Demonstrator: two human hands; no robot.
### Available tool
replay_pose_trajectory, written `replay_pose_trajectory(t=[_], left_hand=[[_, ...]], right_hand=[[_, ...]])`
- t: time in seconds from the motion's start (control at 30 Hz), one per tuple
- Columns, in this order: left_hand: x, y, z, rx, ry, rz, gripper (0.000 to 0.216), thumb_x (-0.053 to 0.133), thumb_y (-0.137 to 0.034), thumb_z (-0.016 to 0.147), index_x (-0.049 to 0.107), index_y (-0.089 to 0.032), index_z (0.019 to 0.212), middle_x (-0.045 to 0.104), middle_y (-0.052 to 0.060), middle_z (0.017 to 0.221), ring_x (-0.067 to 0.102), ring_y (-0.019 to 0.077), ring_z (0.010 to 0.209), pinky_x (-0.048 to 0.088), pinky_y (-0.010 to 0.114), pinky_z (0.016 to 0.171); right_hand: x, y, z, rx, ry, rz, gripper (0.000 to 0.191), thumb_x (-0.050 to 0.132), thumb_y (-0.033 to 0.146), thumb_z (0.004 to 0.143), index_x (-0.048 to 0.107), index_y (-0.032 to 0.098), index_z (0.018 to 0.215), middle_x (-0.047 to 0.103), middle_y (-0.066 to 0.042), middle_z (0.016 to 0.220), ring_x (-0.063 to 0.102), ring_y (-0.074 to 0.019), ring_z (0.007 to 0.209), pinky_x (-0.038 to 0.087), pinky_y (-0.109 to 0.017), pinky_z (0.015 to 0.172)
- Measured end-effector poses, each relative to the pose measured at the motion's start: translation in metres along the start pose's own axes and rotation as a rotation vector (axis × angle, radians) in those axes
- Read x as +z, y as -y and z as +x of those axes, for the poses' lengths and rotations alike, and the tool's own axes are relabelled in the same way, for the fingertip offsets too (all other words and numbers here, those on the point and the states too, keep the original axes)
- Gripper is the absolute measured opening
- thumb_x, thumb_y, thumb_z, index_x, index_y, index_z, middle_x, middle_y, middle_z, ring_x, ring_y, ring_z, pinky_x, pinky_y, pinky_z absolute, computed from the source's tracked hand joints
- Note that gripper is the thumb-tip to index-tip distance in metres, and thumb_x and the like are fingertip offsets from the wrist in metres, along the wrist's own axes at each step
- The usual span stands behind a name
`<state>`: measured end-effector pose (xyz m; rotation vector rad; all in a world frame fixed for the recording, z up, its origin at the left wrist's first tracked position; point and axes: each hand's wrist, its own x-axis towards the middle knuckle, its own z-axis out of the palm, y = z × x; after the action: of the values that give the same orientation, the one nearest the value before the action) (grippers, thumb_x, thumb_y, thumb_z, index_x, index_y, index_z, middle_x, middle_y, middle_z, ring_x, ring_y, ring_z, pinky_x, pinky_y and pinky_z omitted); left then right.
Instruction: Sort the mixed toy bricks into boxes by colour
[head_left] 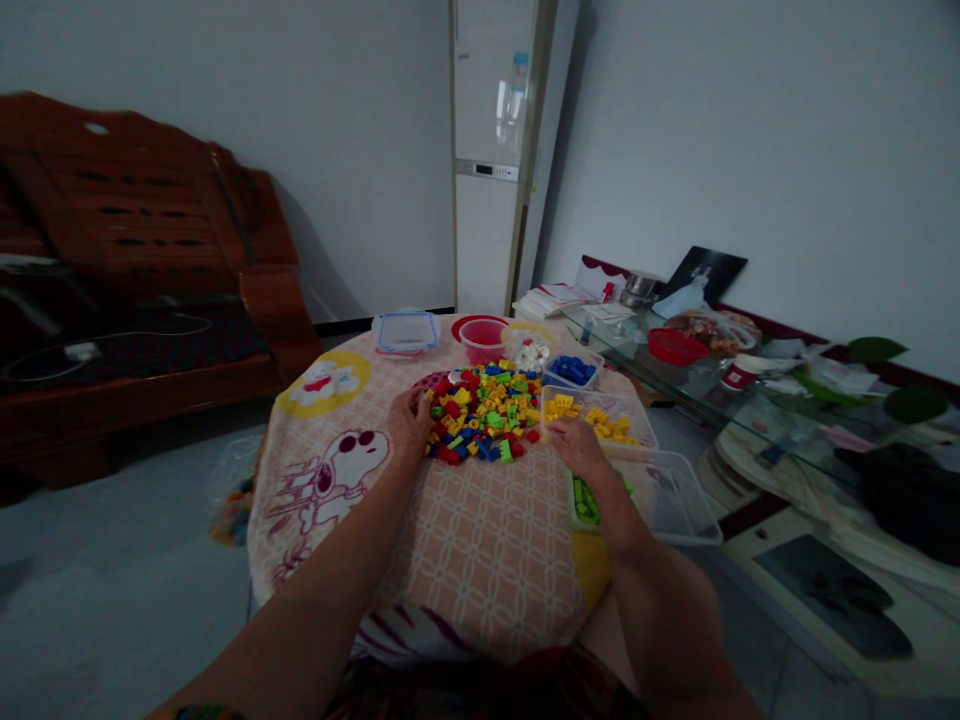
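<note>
A mixed pile of toy building bricks (pixel 480 415) in red, yellow, green and blue lies on the cloth-covered round table (pixel 457 540). At the pile's left edge is my left hand (pixel 409 425), fingers curled in against the bricks; what they hold, if anything, is too small to name. My right hand (pixel 577 447) is at the near left corner of a clear box of yellow bricks (pixel 611 425), its fingers pinched together. Whatever is between them I cannot make out. Under my right forearm, partly hidden, sits a box of green bricks (pixel 586 500).
Behind the pile stand a pink tub (pixel 482 340), a clear lidded box (pixel 407 332), whitish bricks (pixel 531 355) and a tub of blue bricks (pixel 572 371). An clear container (pixel 682 500) overhangs the table's right edge. A cluttered glass table (pixel 720 400) is to the right, a wooden bench (pixel 150 250) left.
</note>
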<state>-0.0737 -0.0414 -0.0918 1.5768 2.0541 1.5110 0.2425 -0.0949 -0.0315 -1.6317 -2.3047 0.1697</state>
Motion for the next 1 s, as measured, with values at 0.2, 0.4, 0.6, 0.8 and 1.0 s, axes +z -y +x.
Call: replay_pose_trajectory(t=[0.2, 0.4, 0.6, 0.8, 1.0], left_hand=[[0.002, -0.006, -0.015, 0.283, -0.041, 0.073, 0.032, 0.051, -0.027, 0.088, 0.074, -0.016, 0.109, 0.074, 0.014, 0.117, 0.064, 0.0281, 0.115, 0.044, 0.043, 0.108], [0.013, -0.036, -0.036, 0.367, 0.071, 0.119, 0.031, 0.051, -0.023, 0.089, 0.075, -0.019, 0.109, 0.074, 0.013, 0.114, 0.065, 0.0277, 0.112, 0.044, 0.043, 0.105], [0.037, -0.070, -0.065, 0.403, 0.310, 0.215, 0.036, 0.061, -0.031, 0.090, 0.072, -0.021, 0.122, 0.073, 0.014, 0.123, 0.064, 0.0327, 0.115, 0.045, 0.046, 0.100], [0.039, -0.069, -0.068, 0.361, 0.348, 0.166, 0.037, 0.062, -0.034, 0.090, 0.071, -0.019, 0.122, 0.072, 0.015, 0.121, 0.066, 0.0307, 0.112, 0.048, 0.042, 0.098], [0.040, -0.063, -0.069, 0.343, 0.339, 0.092, 0.032, 0.061, -0.035, 0.093, 0.073, -0.019, 0.117, 0.074, 0.014, 0.117, 0.068, 0.0302, 0.109, 0.049, 0.043, 0.097]], right_hand=[[-0.004, -0.008, -0.006, 0.260, -0.097, -0.072, 0.030, 0.049, 0.020, 0.096, 0.078, 0.019, 0.088, 0.077, -0.009, 0.094, 0.066, -0.0184, 0.089, 0.039, -0.025, 0.074], [-0.007, -0.014, -0.005, 0.367, -0.103, -0.116, 0.033, 0.048, 0.020, 0.095, 0.080, 0.019, 0.087, 0.078, -0.008, 0.093, 0.067, -0.0182, 0.086, 0.037, -0.026, 0.069], [-0.007, -0.017, -0.007, 0.468, -0.127, -0.181, 0.034, 0.047, 0.020, 0.095, 0.080, 0.017, 0.091, 0.079, -0.011, 0.097, 0.068, -0.0192, 0.085, 0.037, -0.028, 0.067], [-0.005, -0.020, -0.010, 0.452, -0.123, -0.187, 0.033, 0.047, 0.018, 0.094, 0.080, 0.017, 0.089, 0.078, -0.010, 0.092, 0.067, -0.0187, 0.083, 0.036, -0.028, 0.065], [-0.005, -0.015, -0.012, 0.432, -0.127, -0.211, 0.034, 0.046, 0.018, 0.096, 0.080, 0.017, 0.090, 0.078, -0.011, 0.095, 0.066, -0.0188, 0.083, 0.036, -0.028, 0.067]])
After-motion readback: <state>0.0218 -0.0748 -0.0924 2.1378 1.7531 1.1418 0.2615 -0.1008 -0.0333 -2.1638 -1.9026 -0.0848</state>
